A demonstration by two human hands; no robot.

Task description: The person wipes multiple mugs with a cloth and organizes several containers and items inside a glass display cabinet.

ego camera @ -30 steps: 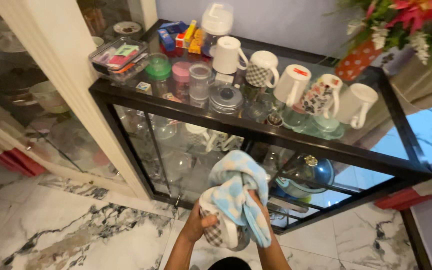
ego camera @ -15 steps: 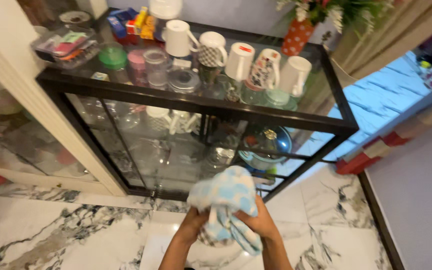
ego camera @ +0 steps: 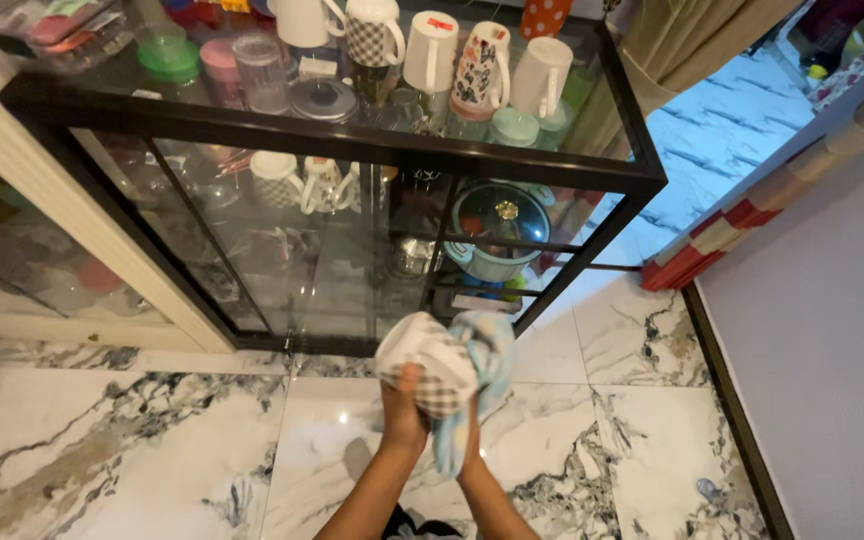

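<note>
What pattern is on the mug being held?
The mug is white with a dark checked band around its lower part, seen in the head view.

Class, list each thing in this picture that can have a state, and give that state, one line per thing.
Checked mug: held in left hand, tilted.
Blue cloth: wrapped round the mug, under right hand.
Mugs on cabinet top: upside down.
Blue pot: lidded, inside cabinet.
</note>
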